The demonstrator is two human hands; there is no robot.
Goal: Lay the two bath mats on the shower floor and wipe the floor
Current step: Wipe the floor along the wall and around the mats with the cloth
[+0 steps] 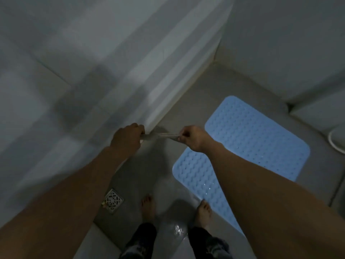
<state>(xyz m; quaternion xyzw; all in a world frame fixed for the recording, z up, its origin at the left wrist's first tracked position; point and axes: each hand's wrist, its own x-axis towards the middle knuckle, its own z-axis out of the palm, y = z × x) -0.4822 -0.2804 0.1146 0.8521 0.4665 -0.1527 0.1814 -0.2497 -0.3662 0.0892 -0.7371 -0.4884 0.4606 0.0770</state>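
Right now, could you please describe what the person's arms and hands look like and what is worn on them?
Both forearms are bare to the frame's edge: no sleeves, gloves, watch or rings show on the left hand or right hand. The picture is dim and slightly blurred.

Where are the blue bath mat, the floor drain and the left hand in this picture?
blue bath mat [257, 139]: head view, middle of its dimpled surface.
floor drain [113, 200]: head view, centre of the metal grate.
left hand [127, 139]: head view, back of the hand.

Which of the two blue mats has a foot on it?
The nearer blue mat: the right foot stands on its near edge. The farther blue mat, toward the wall, has nothing on it.
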